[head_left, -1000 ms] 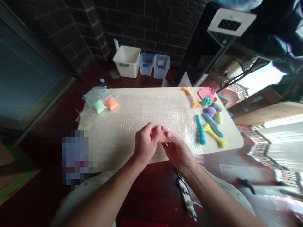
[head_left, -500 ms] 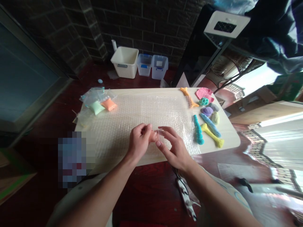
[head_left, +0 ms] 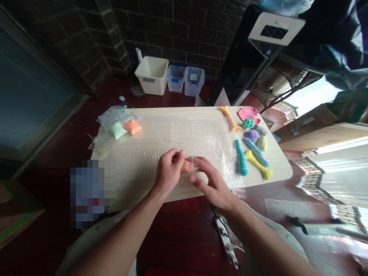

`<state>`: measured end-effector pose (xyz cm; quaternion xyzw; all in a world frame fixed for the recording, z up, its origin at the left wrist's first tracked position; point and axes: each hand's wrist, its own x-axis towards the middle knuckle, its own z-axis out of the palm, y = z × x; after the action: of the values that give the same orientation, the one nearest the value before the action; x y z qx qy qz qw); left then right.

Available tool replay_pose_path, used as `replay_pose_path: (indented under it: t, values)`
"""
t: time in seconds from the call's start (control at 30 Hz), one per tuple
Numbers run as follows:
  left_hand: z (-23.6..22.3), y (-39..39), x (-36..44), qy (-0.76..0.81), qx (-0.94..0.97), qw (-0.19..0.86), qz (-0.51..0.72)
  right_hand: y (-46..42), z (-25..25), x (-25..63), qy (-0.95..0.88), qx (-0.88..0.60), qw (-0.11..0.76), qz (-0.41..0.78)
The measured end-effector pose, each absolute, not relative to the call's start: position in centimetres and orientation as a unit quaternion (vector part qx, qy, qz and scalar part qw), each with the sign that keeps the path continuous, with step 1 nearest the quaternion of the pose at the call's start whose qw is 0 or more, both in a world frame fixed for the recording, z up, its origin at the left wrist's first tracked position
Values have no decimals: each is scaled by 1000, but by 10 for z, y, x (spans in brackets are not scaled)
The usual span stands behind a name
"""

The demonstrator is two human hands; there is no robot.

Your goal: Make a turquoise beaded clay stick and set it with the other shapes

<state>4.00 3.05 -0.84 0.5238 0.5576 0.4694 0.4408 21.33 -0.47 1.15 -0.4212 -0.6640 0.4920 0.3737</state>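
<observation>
Over the front middle of the table, my left hand (head_left: 169,168) is closed, its thumb pressed against the bent fingers. From it sticks out a small clear plastic bag (head_left: 194,162); whether the peach colour beside it is the bag's content or a fingertip is hard to tell. My right hand (head_left: 211,178) faces it with thumb and fingers apart, the fingertips at the far side of the plastic. Bubble wrap (head_left: 184,134) lies flat beneath both hands. Right of it lie a teal tapered clay piece (head_left: 241,158), a yellow clay bone (head_left: 258,165) and a blue clay stick (head_left: 255,151).
At the table's left are a green clay packet (head_left: 117,130), an orange clay packet (head_left: 132,127) and clear bags (head_left: 112,115). More clay shapes, including an orange bone (head_left: 230,118) and a pink flat piece (head_left: 248,114), lie back right. Bins (head_left: 153,80) stand on the floor behind.
My right hand has loosened from a pinch at the plastic, its thumb and fingers spreading apart. The left hand keeps its grip. The view has shifted slightly.
</observation>
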Motion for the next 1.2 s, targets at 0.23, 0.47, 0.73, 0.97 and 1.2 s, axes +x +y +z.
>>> replay_pose_path:
  t: [0.23,0.47,0.73,0.97,1.2]
  values:
    - [-11,31,39,527,431,584,442,-6,17,218,-729,-399,359,425]
    - [-3,32,39,526,356,658,405,-6,16,222,-789,-399,308,351]
    - [-5,30,41,538,356,646,408,-7,12,222,-807,-443,284,268]
    - [-15,31,35,554,461,541,434,-8,15,219,-795,-455,276,289]
    - [-5,32,37,540,379,628,413,-5,18,223,-823,-389,282,304]
